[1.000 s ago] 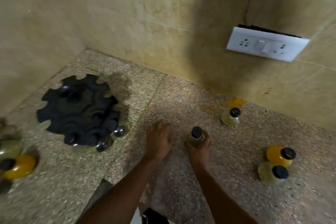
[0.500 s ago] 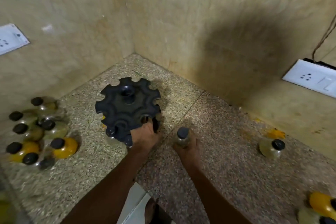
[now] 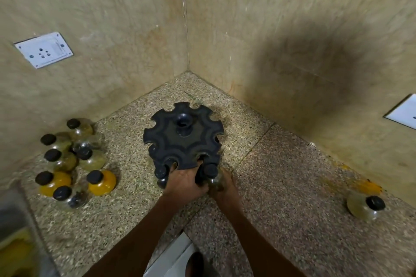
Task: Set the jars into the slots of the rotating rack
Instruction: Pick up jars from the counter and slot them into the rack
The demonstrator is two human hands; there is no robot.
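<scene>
Jar with a black cap sits in the right hand, whose fingers curl round its clear body, and it is pressed up against the near edge of the rotating rack. Whether its neck is already seated in a slot cannot be told, since the hands cover that part. The left hand grips the rack's near rim just beside the jar, its fingertips hooked into the scalloped notches of the top disc. The two hands touch each other at the rack's front.

The rack is black, with notches all round its edge and a raised hub at the centre. It stands on the speckled stone counter close to the corner where two beige walls meet. Two or three dark caps show under the rack's near left edge, just left of the left hand.

Well to the left, a cluster of jars with black caps stands near the wall; some hold yellow contents, others look pale or nearly clear. Far to the right a single jar stands alone on the counter beside a yellow stain. A white socket plate is on the left wall, and another plate shows at the right edge.
</scene>
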